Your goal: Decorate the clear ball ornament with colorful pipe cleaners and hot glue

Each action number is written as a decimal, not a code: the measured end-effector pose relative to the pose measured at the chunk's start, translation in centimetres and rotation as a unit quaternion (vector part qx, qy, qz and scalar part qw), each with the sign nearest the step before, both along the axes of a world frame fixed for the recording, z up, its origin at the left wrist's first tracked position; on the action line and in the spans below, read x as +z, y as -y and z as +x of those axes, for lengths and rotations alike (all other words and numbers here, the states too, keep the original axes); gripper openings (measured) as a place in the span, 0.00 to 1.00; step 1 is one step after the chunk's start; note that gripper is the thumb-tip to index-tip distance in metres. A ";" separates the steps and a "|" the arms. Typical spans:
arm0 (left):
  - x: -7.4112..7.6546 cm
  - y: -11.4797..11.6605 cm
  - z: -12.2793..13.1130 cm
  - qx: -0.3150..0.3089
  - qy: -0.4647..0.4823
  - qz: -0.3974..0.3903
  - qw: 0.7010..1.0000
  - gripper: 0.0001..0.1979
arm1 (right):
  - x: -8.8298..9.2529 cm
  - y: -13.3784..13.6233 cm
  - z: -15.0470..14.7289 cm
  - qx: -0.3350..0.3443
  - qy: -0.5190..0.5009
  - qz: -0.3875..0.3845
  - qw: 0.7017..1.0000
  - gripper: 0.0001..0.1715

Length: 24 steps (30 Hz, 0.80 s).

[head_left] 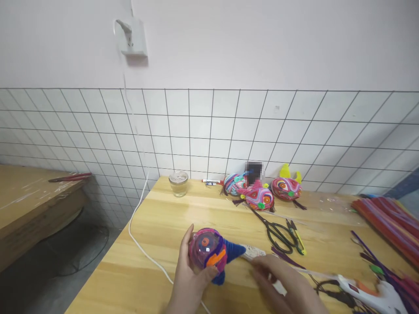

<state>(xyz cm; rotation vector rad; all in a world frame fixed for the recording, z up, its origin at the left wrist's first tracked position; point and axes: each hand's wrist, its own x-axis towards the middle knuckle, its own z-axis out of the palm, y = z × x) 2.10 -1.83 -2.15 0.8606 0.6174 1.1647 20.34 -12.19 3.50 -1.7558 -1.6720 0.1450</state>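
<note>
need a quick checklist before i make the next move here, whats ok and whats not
1. Left hand gripping the yarn-wrapped ball: ok, fingers and thumb around it.
2. Right hand grip: cannot tell, blurred.
3. White printed item touching the blue cone: cannot tell, they overlap at the tip.
4. Black scissors away from both hands: ok, lying on the table.
5. White cord away from the left hand: not ok, it passes behind it.
6. Glue gun cool: cannot tell.

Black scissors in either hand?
No: the black scissors lie on the wooden table beyond the right hand, and the left hand grips the yarn-trimmed ornament.
</note>
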 end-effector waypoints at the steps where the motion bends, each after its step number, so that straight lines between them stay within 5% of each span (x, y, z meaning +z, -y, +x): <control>1: 0.3 0.4 0.2 0.015 0.002 -0.008 1.000 0.50 | 0.6 -0.5 -1.0 0.040 0.008 0.053 0.998 0.07; 6: 1.2 1.5 0.7 0.029 -0.016 -0.039 0.999 0.51 | 1.1 -2.2 -3.4 0.135 0.072 0.173 0.973 0.12; 15: 1.0 1.3 0.4 0.033 -0.030 -0.035 0.998 0.50 | -0.3 -2.2 -3.2 0.080 0.023 0.134 0.988 0.12; 24: 1.0 1.4 0.6 0.024 -0.019 -0.041 0.999 0.54 | 0.2 -2.2 -2.7 0.126 0.031 0.142 0.981 0.06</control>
